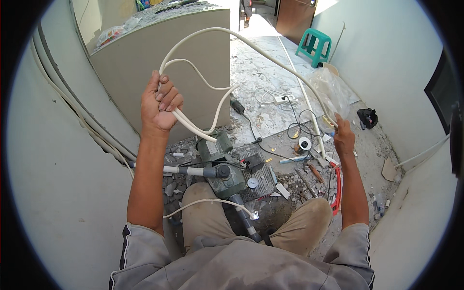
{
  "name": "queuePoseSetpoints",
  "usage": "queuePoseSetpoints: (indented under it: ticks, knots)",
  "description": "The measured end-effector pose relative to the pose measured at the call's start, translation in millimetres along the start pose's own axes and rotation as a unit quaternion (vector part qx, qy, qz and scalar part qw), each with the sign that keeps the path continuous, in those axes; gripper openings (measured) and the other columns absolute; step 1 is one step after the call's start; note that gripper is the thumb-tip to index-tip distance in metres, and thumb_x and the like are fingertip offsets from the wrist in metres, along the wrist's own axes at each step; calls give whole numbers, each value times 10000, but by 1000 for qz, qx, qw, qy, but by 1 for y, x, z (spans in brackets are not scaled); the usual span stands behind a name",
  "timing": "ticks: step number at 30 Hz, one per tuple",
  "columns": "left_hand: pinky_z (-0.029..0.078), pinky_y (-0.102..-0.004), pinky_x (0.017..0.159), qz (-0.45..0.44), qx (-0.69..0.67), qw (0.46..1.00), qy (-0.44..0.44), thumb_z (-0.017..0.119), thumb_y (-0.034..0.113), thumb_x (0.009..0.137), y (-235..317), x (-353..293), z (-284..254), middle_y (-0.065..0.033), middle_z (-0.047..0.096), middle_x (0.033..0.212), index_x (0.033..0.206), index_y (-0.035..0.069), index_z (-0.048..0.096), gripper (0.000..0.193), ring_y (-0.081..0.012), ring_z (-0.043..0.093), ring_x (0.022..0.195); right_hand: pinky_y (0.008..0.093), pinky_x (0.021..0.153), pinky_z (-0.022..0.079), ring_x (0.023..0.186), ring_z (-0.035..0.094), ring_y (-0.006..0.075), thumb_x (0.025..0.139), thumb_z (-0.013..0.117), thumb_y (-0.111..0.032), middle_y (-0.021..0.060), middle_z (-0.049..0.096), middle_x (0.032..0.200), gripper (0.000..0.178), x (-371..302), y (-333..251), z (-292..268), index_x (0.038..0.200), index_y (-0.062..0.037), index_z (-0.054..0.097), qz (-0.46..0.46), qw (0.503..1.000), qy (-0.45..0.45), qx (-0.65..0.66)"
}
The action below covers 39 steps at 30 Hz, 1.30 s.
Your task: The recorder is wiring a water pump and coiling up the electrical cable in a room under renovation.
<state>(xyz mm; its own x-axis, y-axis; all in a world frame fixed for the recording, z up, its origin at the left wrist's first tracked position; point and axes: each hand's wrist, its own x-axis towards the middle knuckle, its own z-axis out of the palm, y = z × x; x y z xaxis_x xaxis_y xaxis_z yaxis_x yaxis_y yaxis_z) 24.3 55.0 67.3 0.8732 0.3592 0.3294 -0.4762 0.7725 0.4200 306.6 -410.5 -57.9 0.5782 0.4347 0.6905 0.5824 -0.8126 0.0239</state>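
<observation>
A long white cable [212,30] is raised in a wide loop between my two hands. My left hand [163,102] is closed around several strands of it, and a smaller loop hangs below that fist. Out to the right, my right hand [344,134] pinches the far part of the cable. Below the cable, between my knees, stands a dusty grey-green water pump [231,182] with a small round gauge [252,183]. A white pipe [195,171] with grey fittings enters it from the left, and a grey pipe [245,220] runs from it toward me.
Rubble and tools lie on the floor, among them a red-framed hacksaw [337,193] and a wire spool [304,144]. Farther off are a power strip [284,99], a clear plastic bag [328,89] and a green stool [314,47]. Walls [63,193] rise on both sides.
</observation>
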Motion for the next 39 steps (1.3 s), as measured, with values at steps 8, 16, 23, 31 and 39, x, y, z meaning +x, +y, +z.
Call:
queuePoseSetpoints:
  ticks: [8,16,23,31,39]
  knots:
    - [278,-246,362,-104,274,955,53,443,397,1073,-91,20,21,36,378,520,856,80,529,394,-77,307,369,453,610,543,748,700,312,934,541,-182,110,644,830,112,-23,-148,-22,979,-117,620,-340,871,-348,70]
    - [383,-217,391,-209,526,821,-77,466,431,1061,-151,-17,13,-37,605,641,898,48,576,431,-69,528,481,401,620,545,766,685,301,847,719,-311,105,616,807,285,38,-223,-77,951,-71,605,-260,920,-237,174]
    - [318,-226,381,-217,549,803,-83,520,465,1035,-127,-25,-10,37,471,563,941,14,646,478,-59,405,428,432,891,518,1067,636,325,666,899,-258,161,584,1267,700,57,-227,-80,1265,-124,563,-201,941,-10,271]
    - [318,-229,366,-243,448,857,-78,789,353,872,-96,-20,-7,17,523,614,995,2,665,391,-46,428,426,267,556,369,601,450,64,932,725,-306,-52,507,639,265,62,-202,-56,902,-47,681,45,745,-350,566]
    - [459,-313,622,-28,806,557,-199,746,164,882,-126,-9,-14,-17,628,712,1026,9,716,213,-92,563,663,352,594,429,633,552,166,830,816,-252,76,607,647,276,49,-227,-41,891,-1,718,-51,804,-321,497]
